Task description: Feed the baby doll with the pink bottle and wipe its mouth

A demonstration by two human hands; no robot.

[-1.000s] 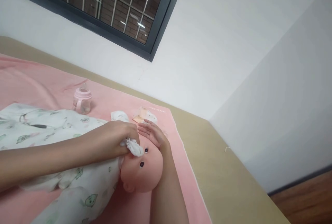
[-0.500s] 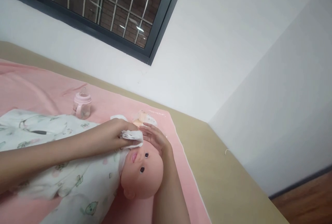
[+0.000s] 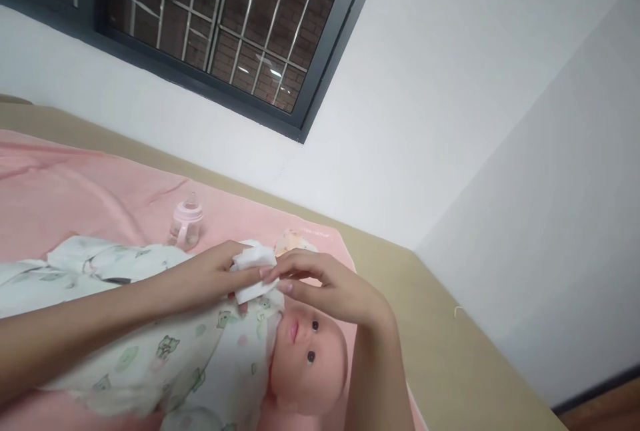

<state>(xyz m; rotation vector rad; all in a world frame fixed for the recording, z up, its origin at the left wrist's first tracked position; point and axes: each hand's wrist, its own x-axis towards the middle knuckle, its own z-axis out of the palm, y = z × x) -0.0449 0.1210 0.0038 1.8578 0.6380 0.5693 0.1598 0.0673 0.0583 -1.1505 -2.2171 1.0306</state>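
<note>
A baby doll (image 3: 307, 358) lies on its back on a pink blanket (image 3: 75, 198), dressed in white clothing with green prints (image 3: 165, 351). My left hand (image 3: 215, 274) reaches across the doll's chest, its fingers closed on a small white folded cloth (image 3: 253, 271) held just above the doll's chin. My right hand (image 3: 330, 288) hovers over the doll's face, and its fingertips pinch the right edge of the same cloth. The doll's face is uncovered, eyes and mouth showing.
A pink baby bottle (image 3: 187, 224) stands upright on the blanket behind the doll. A small pale packet (image 3: 295, 240) lies near the blanket's far corner. The blanket covers a tan surface (image 3: 440, 358) against white walls, under a barred window (image 3: 210, 24).
My left hand lifted the white cloth off the doll's face and up toward its chest. My right hand left the doll's head and came over to pinch the cloth.
</note>
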